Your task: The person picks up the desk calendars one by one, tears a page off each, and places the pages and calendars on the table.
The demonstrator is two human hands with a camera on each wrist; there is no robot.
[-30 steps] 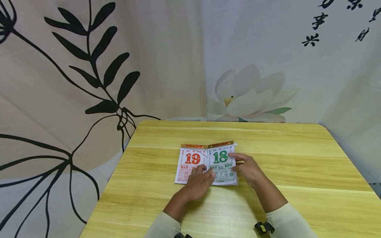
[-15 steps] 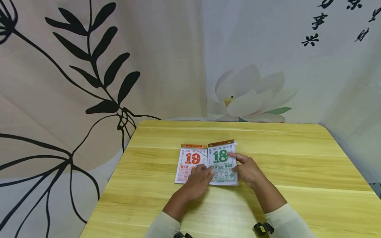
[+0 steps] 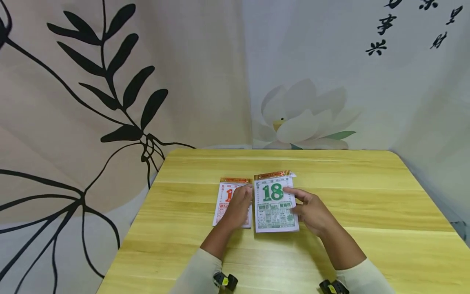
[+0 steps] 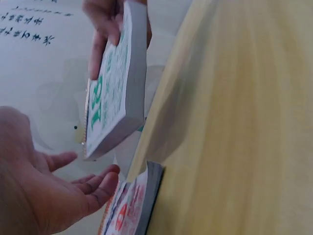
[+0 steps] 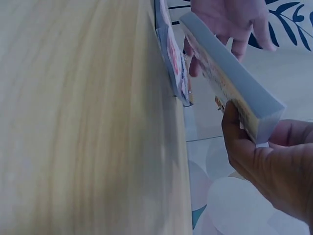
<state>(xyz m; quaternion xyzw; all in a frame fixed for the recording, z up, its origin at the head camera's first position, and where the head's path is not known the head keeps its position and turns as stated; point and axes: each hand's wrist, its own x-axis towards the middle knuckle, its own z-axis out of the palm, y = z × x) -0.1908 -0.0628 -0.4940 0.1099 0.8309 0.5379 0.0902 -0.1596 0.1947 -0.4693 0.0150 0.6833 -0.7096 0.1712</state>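
Note:
My right hand grips a thick tear-off calendar by its right edge, thumb and fingers on opposite faces. This calendar bears a green 18 and an orange-gold top strip. In both wrist views it hangs above the table, tilted. On the table to its left lies a second tear-off calendar with red print; my left hand covers part of its number. Seen in the left wrist view, my left hand has its fingers spread loosely, holding nothing, apart from the raised calendar.
Both calendars are at a light wood-grain table. Behind it hangs a cloth backdrop with black leaves, a pale lotus and dark characters. A dark device is strapped to each wrist.
The green 18 calendar has risen off the table and come away from the red one, leaving a gap. My left hand has shifted up over the red number. The head view has turned slightly.

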